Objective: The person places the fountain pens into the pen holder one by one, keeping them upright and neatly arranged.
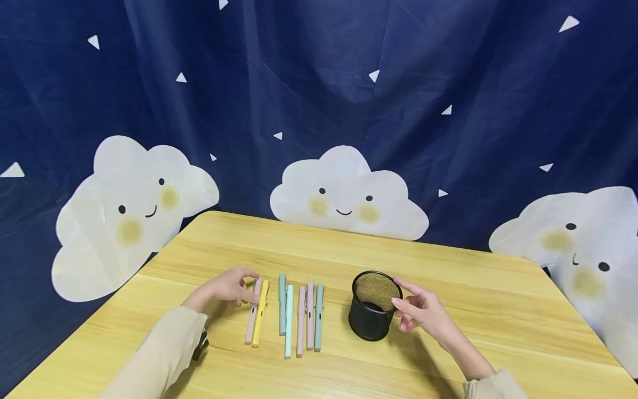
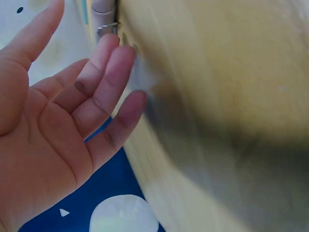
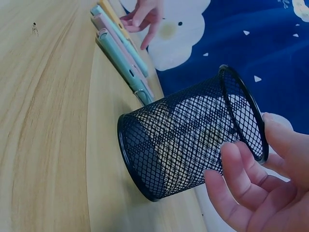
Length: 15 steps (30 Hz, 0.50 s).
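My left hand (image 1: 231,288) is beside the leftmost mauve pen (image 1: 252,318), its fingers loosely bent near the cap; in the left wrist view nothing lies in the palm. Against that pen lies a yellow pen (image 1: 260,318). Farther right are a blue-green pen (image 1: 282,305), a mint pen (image 1: 288,327), two mauve pens (image 1: 301,324) and a teal pen (image 1: 319,321). A black mesh pen holder (image 1: 369,318) stands upright on the table, with no pens inside. My right hand (image 1: 423,313) holds its rim at the right side, thumb and forefinger on the edge.
The wooden table (image 1: 438,266) has a light yellow grain. Behind it hangs a dark blue curtain (image 1: 319,66) with white triangles and smiling clouds. A small dark object (image 1: 201,346) shows at the left cuff; its kind is unclear.
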Motion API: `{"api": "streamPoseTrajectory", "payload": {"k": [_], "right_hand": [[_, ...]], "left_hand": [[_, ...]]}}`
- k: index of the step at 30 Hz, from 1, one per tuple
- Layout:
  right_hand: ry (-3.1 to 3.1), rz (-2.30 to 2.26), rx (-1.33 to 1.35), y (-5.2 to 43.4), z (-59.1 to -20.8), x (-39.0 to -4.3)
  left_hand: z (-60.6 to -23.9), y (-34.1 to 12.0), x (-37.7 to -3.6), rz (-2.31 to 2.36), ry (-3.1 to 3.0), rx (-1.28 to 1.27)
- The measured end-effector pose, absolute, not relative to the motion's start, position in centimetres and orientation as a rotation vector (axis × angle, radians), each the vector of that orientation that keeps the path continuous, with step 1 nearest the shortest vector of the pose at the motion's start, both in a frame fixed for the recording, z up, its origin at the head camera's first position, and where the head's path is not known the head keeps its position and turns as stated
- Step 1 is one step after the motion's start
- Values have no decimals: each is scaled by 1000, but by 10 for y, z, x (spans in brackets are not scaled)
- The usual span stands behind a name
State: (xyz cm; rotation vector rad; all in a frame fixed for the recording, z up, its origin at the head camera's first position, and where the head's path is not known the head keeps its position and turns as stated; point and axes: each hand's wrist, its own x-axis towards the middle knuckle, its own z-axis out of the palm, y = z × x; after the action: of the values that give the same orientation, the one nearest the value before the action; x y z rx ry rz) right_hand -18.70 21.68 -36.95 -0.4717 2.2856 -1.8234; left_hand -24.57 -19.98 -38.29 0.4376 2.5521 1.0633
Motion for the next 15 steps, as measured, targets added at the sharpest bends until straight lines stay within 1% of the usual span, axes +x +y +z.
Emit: {"api": "streamPoseTrajectory", "payload": {"k": [7,15], "right_hand": [[2293,-1820,-469,217,-368,-187],[2293,-1810,-471,217,-368,-187]], "left_hand": [[-383,-203,-246,1210,2353,292],[-385,-203,-248,1188,2282,206]]}}
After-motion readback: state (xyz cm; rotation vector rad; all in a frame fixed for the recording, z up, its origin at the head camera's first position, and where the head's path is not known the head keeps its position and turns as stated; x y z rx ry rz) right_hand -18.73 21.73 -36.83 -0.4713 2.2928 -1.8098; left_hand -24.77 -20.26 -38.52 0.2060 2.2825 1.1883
